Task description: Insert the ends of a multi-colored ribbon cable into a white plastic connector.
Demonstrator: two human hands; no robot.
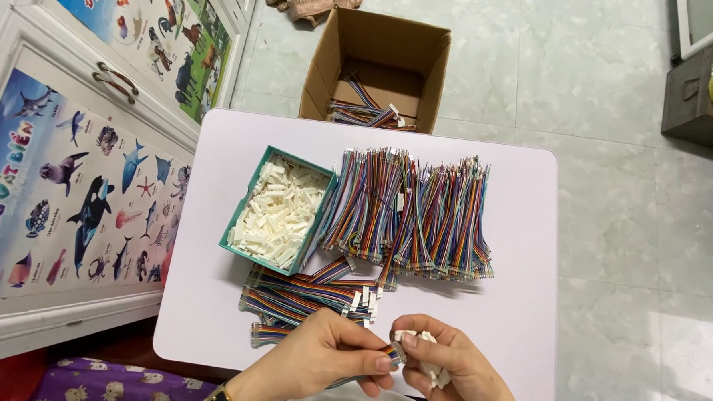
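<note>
While the left hand [330, 353] pinches a ribbon cable [388, 354], the right hand [453, 373] clasps white connectors [428, 364].

Bare table [520, 312] lies right of the hands, while finished cables [308, 299] just ahead, a connector tray [239, 234] and wire bundles [408, 215] crowd the middle.

Head view, looking steeply down, close
</note>
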